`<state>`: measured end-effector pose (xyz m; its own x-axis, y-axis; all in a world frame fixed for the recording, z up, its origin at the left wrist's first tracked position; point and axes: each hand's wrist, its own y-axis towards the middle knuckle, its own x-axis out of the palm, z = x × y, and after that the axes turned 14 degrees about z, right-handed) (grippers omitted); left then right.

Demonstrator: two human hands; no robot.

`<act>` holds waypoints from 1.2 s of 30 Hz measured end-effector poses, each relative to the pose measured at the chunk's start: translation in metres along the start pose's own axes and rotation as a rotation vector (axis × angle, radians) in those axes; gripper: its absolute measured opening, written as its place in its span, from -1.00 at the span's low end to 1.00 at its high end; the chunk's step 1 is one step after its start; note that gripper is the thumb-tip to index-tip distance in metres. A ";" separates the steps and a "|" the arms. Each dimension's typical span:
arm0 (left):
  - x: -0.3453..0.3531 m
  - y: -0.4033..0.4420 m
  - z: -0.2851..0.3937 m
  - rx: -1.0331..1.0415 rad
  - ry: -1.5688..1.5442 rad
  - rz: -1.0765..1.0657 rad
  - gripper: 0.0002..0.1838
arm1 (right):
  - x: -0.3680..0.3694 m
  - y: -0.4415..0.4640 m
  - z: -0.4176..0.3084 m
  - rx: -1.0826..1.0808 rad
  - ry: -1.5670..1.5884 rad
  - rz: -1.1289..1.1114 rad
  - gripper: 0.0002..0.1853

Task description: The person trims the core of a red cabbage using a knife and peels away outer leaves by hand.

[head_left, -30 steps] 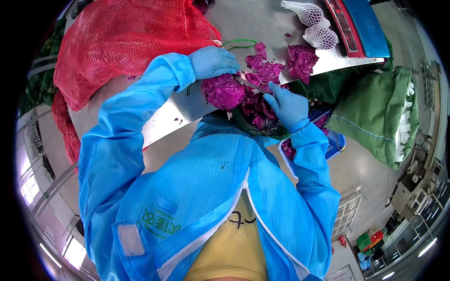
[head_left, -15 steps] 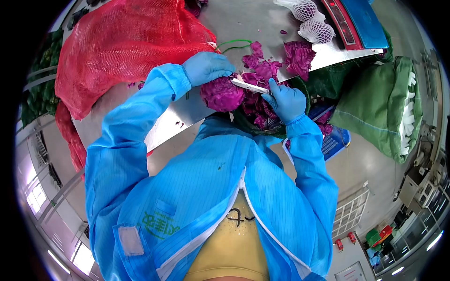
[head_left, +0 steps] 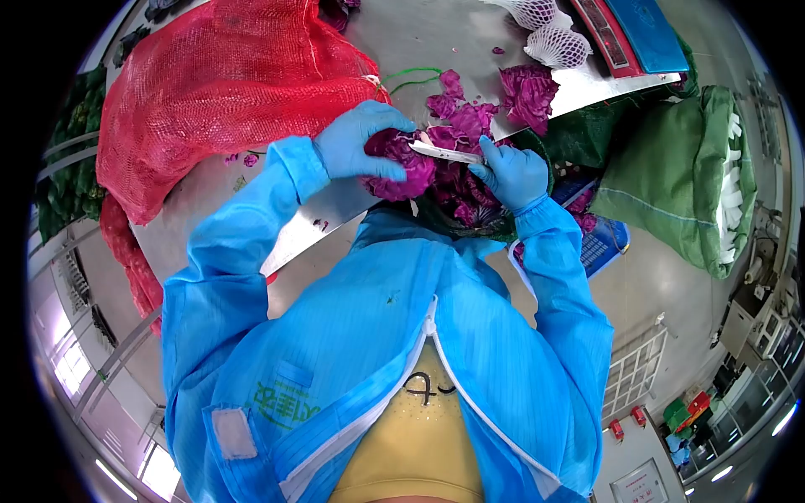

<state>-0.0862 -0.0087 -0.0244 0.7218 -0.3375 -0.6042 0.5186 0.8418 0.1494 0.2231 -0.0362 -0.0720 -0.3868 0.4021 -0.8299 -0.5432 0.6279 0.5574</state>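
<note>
My left hand [head_left: 359, 141], in a blue glove, grips a red cabbage [head_left: 411, 172] from its left side, thumb below and fingers over the top. In my gloved right hand [head_left: 516, 176] is a knife [head_left: 449, 152] with a pale blade pointing left. Its tip lies at the upper right of the cabbage, beside the cut stem end. Under the knife, purple leaves [head_left: 470, 201] fill a dark green mesh bag at the table's edge. Loose cabbage leaves [head_left: 470, 119] lie on the metal table [head_left: 419, 42] beyond my hands.
A big red mesh sack [head_left: 218, 101] takes up the table's left side. Foam-netted cabbages [head_left: 558, 46] and a red scale [head_left: 605, 38] stand at the back right. To the right are a green sack [head_left: 671, 189] and a blue crate [head_left: 605, 250].
My left hand has shifted from the top of the cabbage down around its left side, with the thumb now below. The knife stays nearly in place, slightly lower.
</note>
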 end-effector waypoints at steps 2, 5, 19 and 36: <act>0.009 -0.008 0.014 -0.166 -0.044 0.026 -0.11 | 0.001 -0.001 -0.002 0.016 0.025 0.013 -0.48; 0.020 -0.015 0.019 -0.250 -0.106 0.121 -0.16 | 0.002 -0.003 -0.004 0.042 0.063 0.012 -0.49; 0.014 -0.026 0.002 -0.164 -0.207 0.164 -0.22 | 0.000 0.003 -0.003 0.094 0.188 0.045 -0.51; 0.014 -0.021 -0.005 -0.354 -0.393 0.198 0.12 | 0.036 0.093 -0.037 0.501 0.958 -0.245 -0.59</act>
<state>-0.0892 -0.0288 -0.0393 0.9412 -0.2335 -0.2442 0.2197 0.9721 -0.0827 0.1313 0.0117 -0.0494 -0.8442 -0.3158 -0.4332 -0.4044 0.9056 0.1279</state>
